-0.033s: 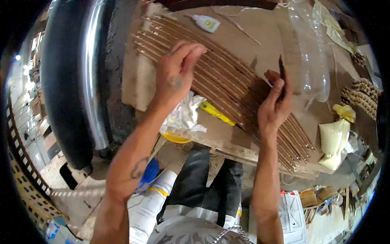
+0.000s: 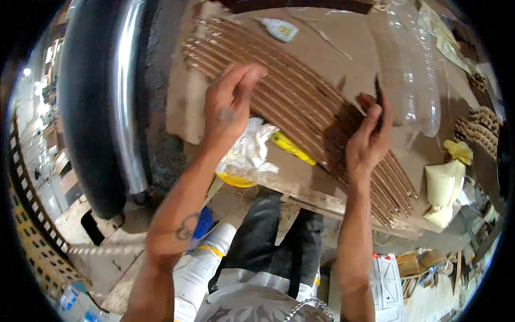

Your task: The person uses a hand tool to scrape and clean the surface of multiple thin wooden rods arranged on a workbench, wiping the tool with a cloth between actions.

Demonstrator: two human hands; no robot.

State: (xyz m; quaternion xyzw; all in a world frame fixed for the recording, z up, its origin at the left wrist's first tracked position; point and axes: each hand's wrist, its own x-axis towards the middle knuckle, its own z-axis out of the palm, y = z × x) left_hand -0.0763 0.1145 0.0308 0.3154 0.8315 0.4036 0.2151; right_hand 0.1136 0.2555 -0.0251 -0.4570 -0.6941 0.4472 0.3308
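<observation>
A row of long, thin brown strips (image 2: 289,102) lies slantwise across the worktable, side by side, with pale flecks at their ends. Over their left part, my left hand (image 2: 230,96) is closed, thumb and fingers together; whatever they may pinch is hidden. My right hand (image 2: 367,134) is at the strips' right part, closed round a thin dark pointed blade (image 2: 378,91) that sticks up past the fingers. Its handle is out of sight in the palm. Below the strips, near my left wrist, lie a crumpled white cloth (image 2: 252,150) and a bright yellow tool (image 2: 292,148).
Beyond the strips lies a small white squeeze bottle (image 2: 280,29). Clear plastic wrap (image 2: 410,80) stretches along the right side, near a knotted bag of pale yellow stuff (image 2: 445,182). A big black roller (image 2: 88,107) and a shiny metal one (image 2: 124,96) border the left.
The whole view has shifted slightly, the table sliding a little to the right. Against the strips, my left hand has moved slightly left and nearer to me; my right hand still grips the blade.
</observation>
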